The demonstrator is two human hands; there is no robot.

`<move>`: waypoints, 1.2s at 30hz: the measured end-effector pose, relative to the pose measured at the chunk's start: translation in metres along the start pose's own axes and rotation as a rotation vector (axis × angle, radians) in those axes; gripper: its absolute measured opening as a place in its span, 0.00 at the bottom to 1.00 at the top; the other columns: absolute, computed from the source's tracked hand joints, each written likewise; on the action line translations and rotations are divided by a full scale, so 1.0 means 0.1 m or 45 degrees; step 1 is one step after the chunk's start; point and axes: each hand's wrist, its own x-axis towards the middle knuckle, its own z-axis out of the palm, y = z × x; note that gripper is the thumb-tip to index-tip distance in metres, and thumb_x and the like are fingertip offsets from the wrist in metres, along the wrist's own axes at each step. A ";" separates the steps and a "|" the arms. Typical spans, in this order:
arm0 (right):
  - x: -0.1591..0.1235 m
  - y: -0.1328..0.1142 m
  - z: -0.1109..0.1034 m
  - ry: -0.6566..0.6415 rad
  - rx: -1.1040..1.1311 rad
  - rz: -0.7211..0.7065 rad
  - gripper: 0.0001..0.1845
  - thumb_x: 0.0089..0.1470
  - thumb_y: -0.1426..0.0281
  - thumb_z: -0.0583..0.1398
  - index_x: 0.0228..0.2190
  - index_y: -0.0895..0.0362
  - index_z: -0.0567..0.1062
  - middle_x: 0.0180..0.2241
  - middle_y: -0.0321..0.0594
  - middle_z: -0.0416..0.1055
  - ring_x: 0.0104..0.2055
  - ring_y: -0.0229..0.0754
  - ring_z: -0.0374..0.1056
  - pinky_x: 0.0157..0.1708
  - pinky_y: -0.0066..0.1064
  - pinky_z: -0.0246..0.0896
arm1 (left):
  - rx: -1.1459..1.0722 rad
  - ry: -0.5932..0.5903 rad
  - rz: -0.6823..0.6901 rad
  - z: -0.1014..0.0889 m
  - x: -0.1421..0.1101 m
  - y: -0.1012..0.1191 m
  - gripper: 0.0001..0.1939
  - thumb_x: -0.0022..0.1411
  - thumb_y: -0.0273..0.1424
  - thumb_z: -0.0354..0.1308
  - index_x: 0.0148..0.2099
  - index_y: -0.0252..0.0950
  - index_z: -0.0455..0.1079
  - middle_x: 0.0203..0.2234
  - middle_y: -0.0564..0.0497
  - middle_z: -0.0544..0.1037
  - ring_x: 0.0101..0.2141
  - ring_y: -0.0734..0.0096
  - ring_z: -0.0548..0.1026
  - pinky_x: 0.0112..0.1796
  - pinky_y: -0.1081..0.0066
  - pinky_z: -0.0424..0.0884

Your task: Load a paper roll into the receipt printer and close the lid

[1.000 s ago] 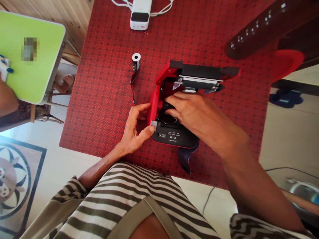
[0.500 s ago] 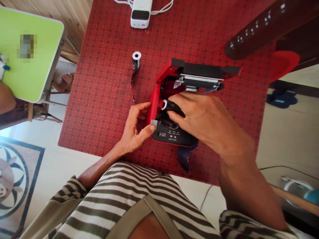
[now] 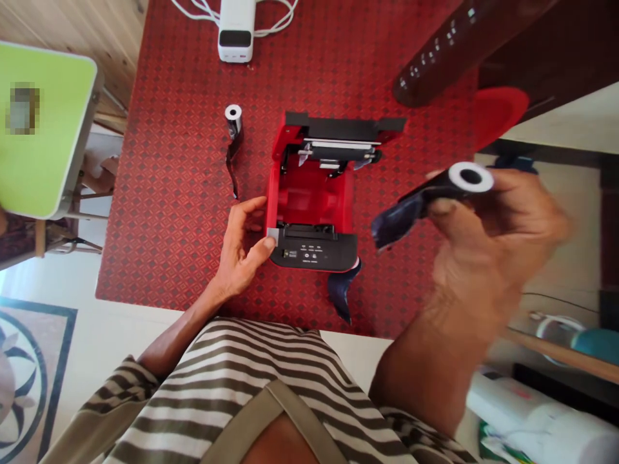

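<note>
A red and black label printer [image 3: 316, 251] stands on the table with its lid raised, and its red inner bay holds no roll. My left hand [image 3: 239, 251] grips its left front corner, thumb on the front panel edge and fingers against the side. To the right of the printer, my right hand [image 3: 503, 225] is closed around a black roll [image 3: 454, 177] with a white core, held up in the air. A loose dark tail hangs from that roll. Another dark strip [image 3: 342, 293] pokes out beside the printer's front right corner, its upper part hidden.
Left of the printer, a small black roll [image 3: 234, 122] stands with its tail trailing. A white power bank [image 3: 236, 32] with cables lies at the back of the red patterned table [image 3: 164, 193]. A dark brown post [image 3: 435, 58] rises at the back right.
My right hand has lifted the black roll out of the printer bay and carried it to the right. My left hand keeps its hold on the printer corner. The view has shifted.
</note>
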 end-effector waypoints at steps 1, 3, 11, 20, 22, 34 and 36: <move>-0.05 0.20 0.07 0.136 0.040 0.071 0.14 0.79 0.53 0.72 0.54 0.49 0.87 0.46 0.47 0.88 0.47 0.57 0.88 0.48 0.53 0.88 | 0.014 0.006 0.043 -0.01 0.00 -0.02 0.40 0.82 0.64 0.73 0.83 0.53 0.76 0.70 0.41 0.84 0.68 0.42 0.85 0.65 0.46 0.84; -0.10 0.54 0.24 0.421 0.093 0.274 0.15 0.72 0.50 0.74 0.47 0.45 0.82 0.38 0.35 0.80 0.35 0.48 0.79 0.38 0.47 0.83 | 0.039 0.011 0.129 -0.02 0.01 -0.04 0.38 0.84 0.61 0.72 0.84 0.52 0.76 0.70 0.41 0.85 0.67 0.44 0.86 0.63 0.47 0.85; -0.05 0.73 0.78 0.490 -0.115 0.442 0.17 0.65 0.56 0.74 0.44 0.44 0.72 0.40 0.34 0.78 0.40 0.50 0.76 0.48 0.48 0.80 | 0.069 -0.019 0.272 -0.05 0.09 -0.01 0.34 0.86 0.59 0.69 0.83 0.52 0.79 0.66 0.42 0.89 0.62 0.46 0.89 0.57 0.50 0.90; -0.38 0.58 0.90 0.028 -0.178 0.360 0.15 0.65 0.56 0.73 0.49 0.44 0.78 0.46 0.39 0.87 0.47 0.56 0.86 0.54 0.58 0.88 | 0.043 -0.043 0.273 -0.07 0.13 0.02 0.34 0.86 0.60 0.69 0.82 0.51 0.80 0.65 0.42 0.92 0.60 0.46 0.91 0.55 0.50 0.90; -0.36 0.59 0.87 0.002 -0.161 0.364 0.15 0.65 0.57 0.73 0.49 0.44 0.79 0.47 0.39 0.88 0.47 0.55 0.87 0.54 0.57 0.88 | 0.053 -0.034 0.242 -0.08 0.13 0.01 0.35 0.84 0.63 0.71 0.81 0.52 0.80 0.65 0.42 0.91 0.62 0.45 0.91 0.55 0.48 0.91; -0.85 0.35 -0.06 -0.381 0.147 0.457 0.13 0.74 0.58 0.75 0.57 0.39 0.93 0.52 0.42 0.94 0.47 0.56 0.90 0.52 0.54 0.89 | 0.004 -0.037 0.175 -0.06 0.13 0.09 0.38 0.82 0.67 0.73 0.78 0.49 0.81 0.64 0.41 0.92 0.59 0.45 0.92 0.59 0.45 0.92; -0.95 0.25 -0.17 -0.536 0.225 0.455 0.20 0.75 0.57 0.76 0.64 0.38 0.92 0.60 0.41 0.94 0.49 0.55 0.90 0.54 0.55 0.90 | 0.007 -0.033 0.202 -0.05 0.14 0.10 0.37 0.82 0.66 0.72 0.78 0.49 0.82 0.63 0.42 0.92 0.58 0.46 0.92 0.57 0.46 0.93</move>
